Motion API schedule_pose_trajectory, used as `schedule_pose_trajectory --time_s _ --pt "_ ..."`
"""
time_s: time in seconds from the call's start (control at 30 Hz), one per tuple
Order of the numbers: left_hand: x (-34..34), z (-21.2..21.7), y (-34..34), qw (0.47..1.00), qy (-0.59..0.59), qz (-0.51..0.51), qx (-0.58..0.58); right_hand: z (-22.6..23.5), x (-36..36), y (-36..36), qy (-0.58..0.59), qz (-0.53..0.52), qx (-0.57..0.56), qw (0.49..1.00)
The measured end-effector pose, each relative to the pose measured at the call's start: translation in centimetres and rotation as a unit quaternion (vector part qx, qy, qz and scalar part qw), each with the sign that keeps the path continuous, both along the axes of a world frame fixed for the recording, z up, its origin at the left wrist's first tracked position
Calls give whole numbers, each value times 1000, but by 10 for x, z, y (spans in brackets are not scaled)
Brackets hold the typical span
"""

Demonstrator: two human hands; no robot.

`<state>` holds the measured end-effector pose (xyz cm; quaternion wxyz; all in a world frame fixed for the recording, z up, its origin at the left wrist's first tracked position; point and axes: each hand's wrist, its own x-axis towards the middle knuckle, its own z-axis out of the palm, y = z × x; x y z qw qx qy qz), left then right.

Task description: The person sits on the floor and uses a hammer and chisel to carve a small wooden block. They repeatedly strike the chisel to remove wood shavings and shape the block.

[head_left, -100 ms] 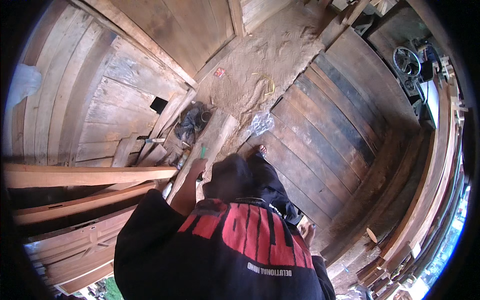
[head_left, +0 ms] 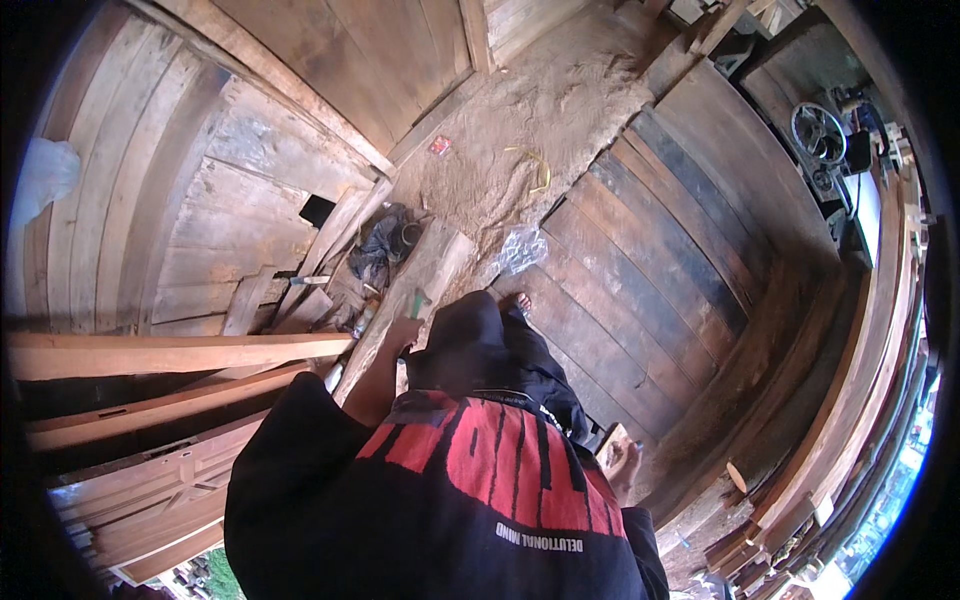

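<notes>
My left hand (head_left: 403, 334) is out in front of me, left of my dark trousers, with its fingers wrapped round a slim green tool (head_left: 416, 302). The green part sticks up out of the fist; its kind cannot be made out. Behind it lies a rough plank (head_left: 432, 262) on the ground. Low by my right hip, my right hand (head_left: 626, 468) is partly hidden by my shirt. Against its fingers is a small pale wooden piece (head_left: 612, 446), which it appears to grip.
Wooden boards (head_left: 640, 270) form the floor at right, with a crumpled clear plastic bag (head_left: 522, 249) at their edge. Long beams (head_left: 180, 352) jut in from the left. A dark bag (head_left: 385, 245) lies by the plank wall. At far right stands a machine with a spoked wheel (head_left: 818, 133).
My right hand has shifted slightly right, and more of the pale wooden piece shows beside it. My left hand, still closed on the green tool, has moved slightly right.
</notes>
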<state>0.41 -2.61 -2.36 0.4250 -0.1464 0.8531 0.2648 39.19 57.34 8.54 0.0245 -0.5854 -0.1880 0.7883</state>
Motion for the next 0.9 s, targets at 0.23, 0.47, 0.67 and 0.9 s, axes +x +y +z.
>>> schedule_pose_trajectory --time_s 0.23,0.47,0.67,0.9 --pt "-85 10 64 956 -51 -282 59 44 -66 60 16 19 80 996" --pt "-142 -8 66 997 -27 -72 -1 80 -168 79 39 77 114 990" --pt "-219 -3 70 983 25 180 19 95 -285 72 66 104 140 982" --pt "-383 -14 47 995 57 54 -56 120 -411 67 71 82 187 976"
